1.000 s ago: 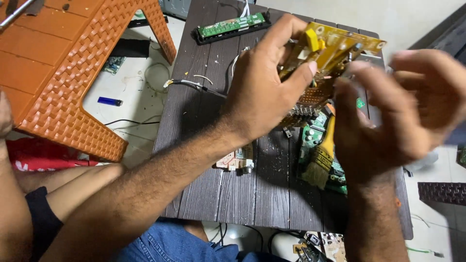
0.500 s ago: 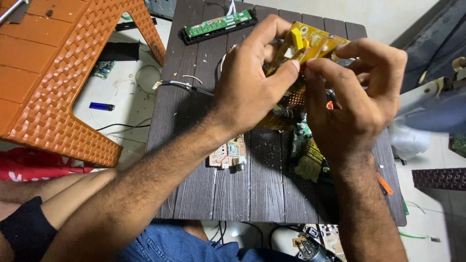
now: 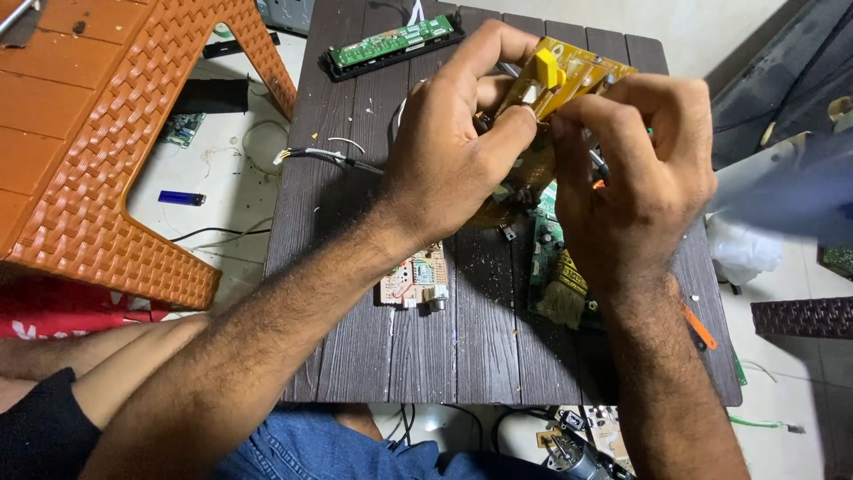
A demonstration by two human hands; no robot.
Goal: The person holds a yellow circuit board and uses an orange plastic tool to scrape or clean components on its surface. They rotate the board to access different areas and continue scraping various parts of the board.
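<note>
My left hand [image 3: 453, 151] grips a yellow-brown circuit board [image 3: 569, 76] with a yellow block part on it, held tilted above a dark wooden-slat table [image 3: 355, 267]. My right hand [image 3: 640, 178] is closed around the board's right side, and a thin tool with an orange part shows under its fingers. Below the hands lie a green circuit board [image 3: 546, 240] and a small brush [image 3: 564, 298]. A small beige circuit board [image 3: 413, 280] rests on the table beneath my left wrist.
A long green board in a black frame [image 3: 395, 43] lies at the table's far edge. A cable with bare ends [image 3: 320, 156] runs across the left side. An orange plastic stool [image 3: 107, 133] lies tipped at left, with a blue lighter [image 3: 182, 197] on the floor.
My right hand has closed in on the board's right side from farther out. Both hands and the board now sit close together over the table's middle.
</note>
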